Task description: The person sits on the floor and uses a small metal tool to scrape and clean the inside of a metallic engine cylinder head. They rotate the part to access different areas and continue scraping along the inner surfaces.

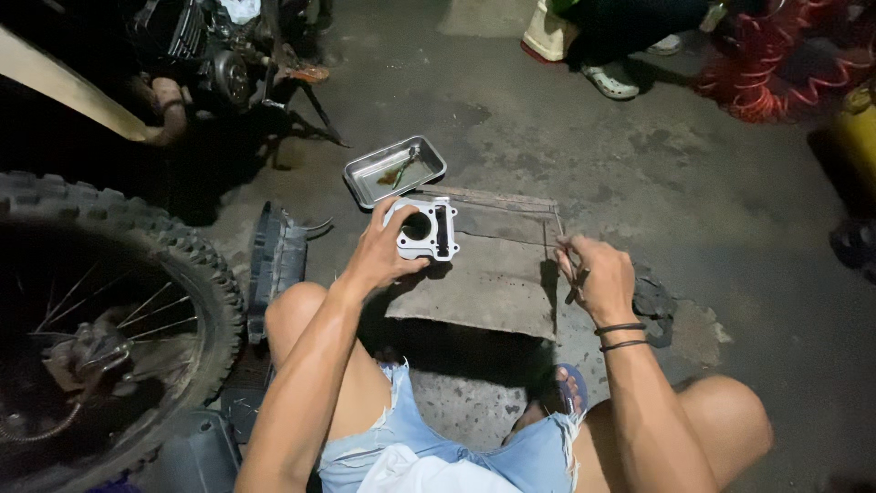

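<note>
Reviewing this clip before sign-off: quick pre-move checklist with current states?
1. Left hand has a grip on the grey engine cylinder: ok.
2. Cylinder rests over the flat board: ok.
3. Right hand holds a thin tool: ok; tool type cannot tell.
4. Metal tray within reach, beyond the cylinder: ok.
5. Cylinder bore clean: cannot tell.
6. Knobby wheel clear of the left arm: ok.

Single head-worn view, looking steeply down and forward from close above the knees; concrete floor (639, 164) fills frame, wheel (109, 301) at left edge.
</note>
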